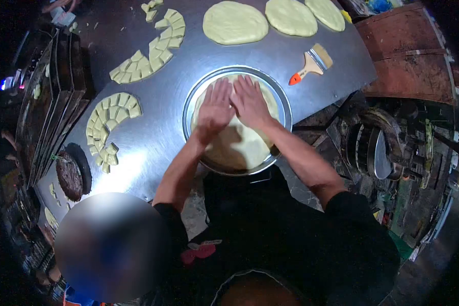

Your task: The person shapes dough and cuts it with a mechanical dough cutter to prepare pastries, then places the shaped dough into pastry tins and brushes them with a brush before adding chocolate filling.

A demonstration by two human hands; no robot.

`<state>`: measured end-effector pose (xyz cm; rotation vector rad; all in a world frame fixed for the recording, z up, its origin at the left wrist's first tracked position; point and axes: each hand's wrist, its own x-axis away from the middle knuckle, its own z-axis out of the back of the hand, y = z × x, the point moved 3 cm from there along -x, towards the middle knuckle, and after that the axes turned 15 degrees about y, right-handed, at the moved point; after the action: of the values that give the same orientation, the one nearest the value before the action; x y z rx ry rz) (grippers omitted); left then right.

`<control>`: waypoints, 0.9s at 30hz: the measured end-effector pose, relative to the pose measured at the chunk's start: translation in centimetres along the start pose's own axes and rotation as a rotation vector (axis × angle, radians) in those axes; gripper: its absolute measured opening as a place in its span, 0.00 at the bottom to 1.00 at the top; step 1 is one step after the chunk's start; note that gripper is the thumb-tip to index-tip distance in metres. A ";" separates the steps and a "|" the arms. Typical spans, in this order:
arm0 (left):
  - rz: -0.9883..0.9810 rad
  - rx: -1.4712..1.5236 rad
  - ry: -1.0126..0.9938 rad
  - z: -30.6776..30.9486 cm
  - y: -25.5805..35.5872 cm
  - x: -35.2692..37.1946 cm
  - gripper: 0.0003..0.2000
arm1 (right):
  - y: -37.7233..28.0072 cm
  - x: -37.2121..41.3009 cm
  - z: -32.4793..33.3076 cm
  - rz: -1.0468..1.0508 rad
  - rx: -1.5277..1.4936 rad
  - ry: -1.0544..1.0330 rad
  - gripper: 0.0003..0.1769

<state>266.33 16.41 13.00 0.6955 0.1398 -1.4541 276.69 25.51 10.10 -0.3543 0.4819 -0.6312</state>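
Observation:
Both palms press down on a pale sheet of dough (234, 153) that lies inside a round metal pan (286, 115) at the table's near edge. My left hand (215, 108) rests flat on the dough's left upper part, fingers stretched out. Beside it, my right hand (251, 102) lies flat too, its fingers pointing away from me. The thumbs are close together, and neither hand grips anything. Right of the pan is a wide pastry brush (312, 64) with a red-tipped wooden handle.
Round flat doughs (234, 23) lie along the far side of the metal table (158, 109). Curved rows of cut dough pieces (155, 51) spread to the left. Upright trays (56, 107) stand at far left, stacked pans (378, 153) at right. A blurred area covers the lower left.

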 end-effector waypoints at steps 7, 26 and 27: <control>0.333 -0.369 -0.125 1.5 -0.1 3.3 0.33 | 2.3 -3.0 1.3 -0.058 -0.503 -0.260 0.27; 0.258 -0.265 -0.048 2.0 -2.8 4.2 0.32 | -0.7 -1.4 0.7 0.157 -0.004 -0.321 0.36; 0.381 0.042 -0.006 3.3 -4.1 4.2 0.29 | -0.9 -2.9 0.6 0.167 0.052 -0.352 0.36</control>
<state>262.04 11.32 12.11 0.7091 -0.0284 -1.0960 274.58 26.77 11.95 -0.3633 0.1554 -0.4070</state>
